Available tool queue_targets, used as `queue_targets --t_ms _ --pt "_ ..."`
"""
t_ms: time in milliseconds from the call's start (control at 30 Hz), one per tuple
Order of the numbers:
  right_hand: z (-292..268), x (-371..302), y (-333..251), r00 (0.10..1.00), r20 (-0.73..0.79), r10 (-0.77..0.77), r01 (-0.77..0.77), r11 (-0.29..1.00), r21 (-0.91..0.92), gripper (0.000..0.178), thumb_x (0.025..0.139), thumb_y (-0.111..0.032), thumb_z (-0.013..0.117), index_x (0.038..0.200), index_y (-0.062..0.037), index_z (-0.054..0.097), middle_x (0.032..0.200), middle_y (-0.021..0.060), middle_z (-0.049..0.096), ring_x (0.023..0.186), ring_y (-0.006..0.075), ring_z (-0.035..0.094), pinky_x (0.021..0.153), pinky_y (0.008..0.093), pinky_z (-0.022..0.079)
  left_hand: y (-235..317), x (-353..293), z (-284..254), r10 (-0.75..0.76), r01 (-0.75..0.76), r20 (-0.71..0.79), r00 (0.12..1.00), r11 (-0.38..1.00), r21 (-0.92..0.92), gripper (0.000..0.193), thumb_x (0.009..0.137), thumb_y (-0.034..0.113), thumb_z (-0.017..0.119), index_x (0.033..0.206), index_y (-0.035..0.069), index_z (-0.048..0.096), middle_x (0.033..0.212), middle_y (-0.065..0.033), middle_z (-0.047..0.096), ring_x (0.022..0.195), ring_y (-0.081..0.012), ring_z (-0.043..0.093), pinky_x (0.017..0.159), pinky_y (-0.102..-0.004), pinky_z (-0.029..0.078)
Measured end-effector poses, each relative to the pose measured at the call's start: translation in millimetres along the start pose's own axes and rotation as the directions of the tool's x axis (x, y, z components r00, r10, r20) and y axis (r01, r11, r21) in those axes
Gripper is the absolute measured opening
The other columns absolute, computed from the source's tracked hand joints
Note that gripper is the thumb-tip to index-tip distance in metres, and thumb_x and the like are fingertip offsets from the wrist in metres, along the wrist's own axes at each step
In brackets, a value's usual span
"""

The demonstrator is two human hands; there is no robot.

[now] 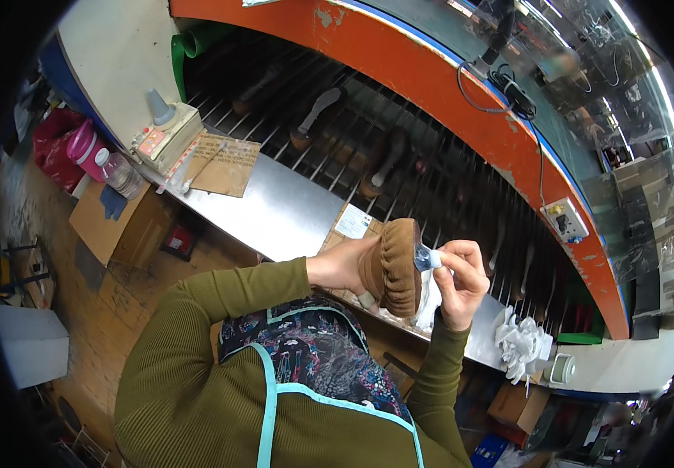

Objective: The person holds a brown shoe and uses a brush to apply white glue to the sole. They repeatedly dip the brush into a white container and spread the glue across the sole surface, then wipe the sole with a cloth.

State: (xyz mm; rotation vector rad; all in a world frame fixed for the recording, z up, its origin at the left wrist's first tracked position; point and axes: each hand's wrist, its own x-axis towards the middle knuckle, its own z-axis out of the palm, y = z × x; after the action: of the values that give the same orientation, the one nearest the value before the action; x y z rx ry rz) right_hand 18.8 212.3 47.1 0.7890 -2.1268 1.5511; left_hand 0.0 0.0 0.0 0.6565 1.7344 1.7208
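A brown suede shoe (394, 265) with a gathered toe is held up in front of my chest, over the steel bench (274, 210). My left hand (338, 265) is pushed inside the shoe and carries it. My right hand (461, 277) pinches a white cloth (430, 300) and a small clear piece (425, 257) pressed against the toe of the shoe. The cloth hangs down below my right fingers.
A bunch of white cloths (520, 343) and a small white cup (563, 368) lie on the bench at the right. Cardboard sheets (226, 165), a cream control box (169, 134) and a pink bottle (83, 144) are at the left. Behind runs a rod conveyor (399, 156) carrying shoes under an orange arch (446, 93).
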Motion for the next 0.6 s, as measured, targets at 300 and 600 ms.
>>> queue_targets --t_ms 300,600 --pt "-10.4 21.8 6.7 0.995 0.050 -0.081 0.080 0.996 0.031 0.016 0.079 -0.003 0.073 0.094 0.0001 0.072 0.096 0.0099 0.057 0.075 0.0126 0.055 0.062 0.0243 0.047 1.5 1.8 16.9 0.001 0.173 0.407 0.913 0.904 -0.391 0.087 0.059 -0.007 0.084 0.131 -0.003 0.036 0.124 -0.0149 0.057 0.117 -0.0234 0.056 0.101 -0.0369 0.046" --pt "-30.4 36.7 5.3 0.964 0.164 -0.209 0.222 0.973 -0.065 0.019 0.069 -0.004 0.077 0.088 -0.0065 0.075 0.093 0.0095 0.061 0.082 0.0173 0.055 0.061 0.0262 0.045 -5.7 3.8 28.8 0.044 0.229 0.545 0.837 0.877 -0.423 0.072 0.060 -0.007 0.083 0.125 -0.004 0.051 0.119 -0.0166 0.061 0.111 -0.0241 0.060 0.091 -0.0347 0.052"
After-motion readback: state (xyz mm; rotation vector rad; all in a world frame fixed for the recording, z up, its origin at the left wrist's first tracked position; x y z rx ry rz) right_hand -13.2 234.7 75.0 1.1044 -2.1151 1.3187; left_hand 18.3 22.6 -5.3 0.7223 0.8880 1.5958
